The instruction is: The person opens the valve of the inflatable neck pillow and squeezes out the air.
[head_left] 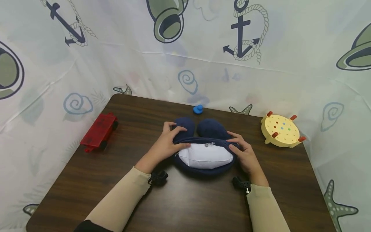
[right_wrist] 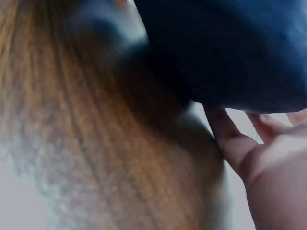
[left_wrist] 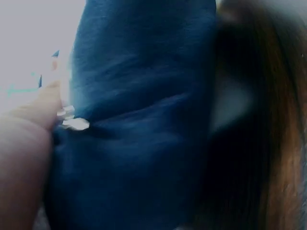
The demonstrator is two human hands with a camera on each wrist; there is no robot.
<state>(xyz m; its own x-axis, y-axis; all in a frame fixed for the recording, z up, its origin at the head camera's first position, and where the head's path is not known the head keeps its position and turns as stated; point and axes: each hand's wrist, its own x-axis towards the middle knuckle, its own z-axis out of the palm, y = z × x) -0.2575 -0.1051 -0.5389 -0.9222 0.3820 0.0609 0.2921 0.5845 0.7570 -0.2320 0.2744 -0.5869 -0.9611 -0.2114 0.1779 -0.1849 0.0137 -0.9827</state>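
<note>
A navy neck pillow (head_left: 213, 129) lies near the middle of the table in the head view, its two rounded ends pointing away. Along its near side the zipped cover gapes, and white inner stuffing (head_left: 207, 158) shows through. The left hand (head_left: 169, 141) grips the pillow's left side, thumb at the opening's edge and fingers over the left lobe. On the right side the right hand (head_left: 244, 151) holds the cover's edge between thumb and fingers. Navy fabric (left_wrist: 139, 120) and a pale zip pull (left_wrist: 76, 123) fill much of the blurred left wrist view.
A blue knobbed piece (head_left: 198, 109) sits at the table's back edge. To the left is a red toy cart (head_left: 99, 132) with black wheels; at the right, a yellow round toy (head_left: 280, 130) with red-tipped pegs. A patterned cloth (head_left: 203, 48) hangs around the dark wooden table (head_left: 116, 180).
</note>
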